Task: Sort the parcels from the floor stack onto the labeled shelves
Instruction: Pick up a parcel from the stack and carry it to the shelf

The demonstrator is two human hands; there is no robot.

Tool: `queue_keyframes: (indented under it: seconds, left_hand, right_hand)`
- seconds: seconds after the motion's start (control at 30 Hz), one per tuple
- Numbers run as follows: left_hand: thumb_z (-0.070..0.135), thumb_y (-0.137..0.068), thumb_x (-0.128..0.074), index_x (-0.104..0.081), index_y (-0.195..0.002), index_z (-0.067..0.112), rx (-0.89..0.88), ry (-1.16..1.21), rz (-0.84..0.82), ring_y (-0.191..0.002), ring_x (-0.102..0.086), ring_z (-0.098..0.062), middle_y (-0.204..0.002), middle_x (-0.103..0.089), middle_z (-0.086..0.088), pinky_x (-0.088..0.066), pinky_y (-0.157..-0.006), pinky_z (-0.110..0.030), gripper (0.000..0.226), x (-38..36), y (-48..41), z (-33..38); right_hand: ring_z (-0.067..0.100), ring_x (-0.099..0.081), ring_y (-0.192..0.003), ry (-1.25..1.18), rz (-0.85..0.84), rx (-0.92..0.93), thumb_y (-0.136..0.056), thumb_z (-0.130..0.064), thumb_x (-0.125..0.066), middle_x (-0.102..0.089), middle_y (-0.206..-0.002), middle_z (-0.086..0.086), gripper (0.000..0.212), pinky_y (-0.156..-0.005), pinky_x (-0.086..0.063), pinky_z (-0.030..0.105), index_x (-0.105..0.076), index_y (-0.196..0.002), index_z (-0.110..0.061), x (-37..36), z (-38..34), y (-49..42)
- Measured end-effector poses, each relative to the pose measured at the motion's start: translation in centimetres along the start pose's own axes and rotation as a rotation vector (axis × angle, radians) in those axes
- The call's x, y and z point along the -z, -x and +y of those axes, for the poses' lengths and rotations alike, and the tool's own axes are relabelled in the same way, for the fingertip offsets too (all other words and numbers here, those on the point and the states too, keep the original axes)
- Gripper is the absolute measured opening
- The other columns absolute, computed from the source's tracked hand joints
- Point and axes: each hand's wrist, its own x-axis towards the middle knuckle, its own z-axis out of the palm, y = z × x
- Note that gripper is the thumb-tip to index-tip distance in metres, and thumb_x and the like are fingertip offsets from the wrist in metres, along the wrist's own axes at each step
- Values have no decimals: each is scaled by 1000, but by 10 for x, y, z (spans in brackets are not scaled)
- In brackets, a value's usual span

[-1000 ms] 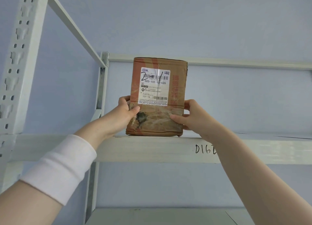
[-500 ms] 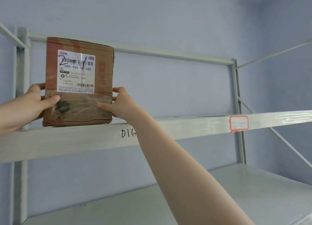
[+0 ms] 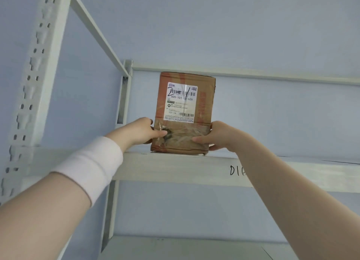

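While the parcel (image 3: 183, 113) is standing upright on the upper shelf (image 3: 175, 168), close to the corner post (image 3: 124, 96), both hands are holding it low down. The left hand (image 3: 140, 132) is gripping the left edge with the thumb lying on the taped front, and the right hand (image 3: 218, 137) is gripping the right edge in the same way. The cardboard is looking dented and the tape glossy, so I am judging the parcel light, a little soft and perhaps slippery. The two side edges are seeming the safest places to hold. In the visible part, the shelf is carrying this one parcel; the box is sealed, so its content is not showing.
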Motion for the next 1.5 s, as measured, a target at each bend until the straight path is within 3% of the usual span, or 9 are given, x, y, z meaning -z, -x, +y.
queue_keyframes:
  seconds: [0.13, 0.23, 0.4, 0.53, 0.77, 0.87, 1.03, 1.2, 1.5]
  left_hand:
    - [33, -84, -68, -64, -104, -3, 58, -154, -60, -96, -68, -30, -103, -70, -16, -53, -92, -39, 41, 6, -25, 0]
    - [34, -84, -67, -66, -94, 4, 90, -284, -133, -87, -69, -23, -94, -71, -8, -54, -87, -29, 32, 10, -45, 1]
    - [39, -81, -69, -65, -92, 10, 152, -438, -179, -82, -71, -17, -82, -72, -1, -53, -92, -30, 32, 15, -70, -1]
    - [32, -80, -72, -61, -114, 3, 212, -380, -271, -97, -70, -19, -101, -73, -10, -52, -95, -32, 46, 23, -88, -9]
    - [32, -80, -71, -55, -125, 3, 228, -367, -320, -101, -68, -20, -108, -71, -12, -52, -94, -29, 55, 23, -108, -19]
    - [31, -81, -71, -55, -126, 4, 212, -351, -324, -99, -69, -19, -110, -70, -12, -55, -86, -25, 56, 21, -115, -25]
    - [32, -82, -70, -53, -129, 5, 198, -355, -297, -102, -68, -21, -112, -69, -13, -54, -85, -25, 57, 15, -123, -34]
    - [27, -84, -68, -49, -132, 9, 190, -327, -292, -99, -68, -21, -116, -67, -14, -56, -72, -19, 55, 12, -126, -37]
    - [26, -85, -66, -44, -137, 14, 178, -341, -273, -101, -67, -23, -119, -65, -14, -55, -82, -26, 57, 9, -126, -38]
  right_hand:
    - [22, -61, -108, 119, -51, -43, -77, -30, -75, -63, -119, 10, 53, -89, -54, 35, -57, -120, -7, 2, -4, -16]
    - [20, -63, -107, 220, -102, -98, -77, -32, -75, -63, -119, 9, 57, -91, -54, 36, -54, -122, -6, 3, -12, -30]
    - [23, -64, -104, 291, -181, -179, -78, -33, -74, -62, -119, 12, 60, -92, -53, 36, -52, -126, -2, -4, -17, -55]
    - [24, -64, -101, 265, -238, -214, -78, -27, -75, -60, -123, 14, 61, -94, -52, 36, -51, -129, -2, -8, -19, -75]
    - [26, -65, -103, 316, -303, -271, -80, -30, -72, -60, -124, 18, 65, -87, -55, 35, -46, -132, 0, -13, -18, -96]
    - [25, -66, -96, 329, -295, -279, -80, -31, -72, -61, -122, 18, 68, -84, -56, 35, -44, -134, 0, -15, -15, -102]
    - [27, -64, -105, 347, -265, -267, -82, -31, -70, -61, -122, 18, 64, -91, -53, 38, -46, -132, 0, -25, -11, -109]
    - [27, -61, -110, 334, -220, -285, -84, -28, -68, -60, -125, 17, 59, -94, -52, 39, -48, -131, 0, -33, -10, -114]
    - [28, -58, -116, 265, -173, -330, -86, -26, -66, -57, -128, 16, 56, -94, -50, 40, -47, -131, 2, -40, -8, -112]
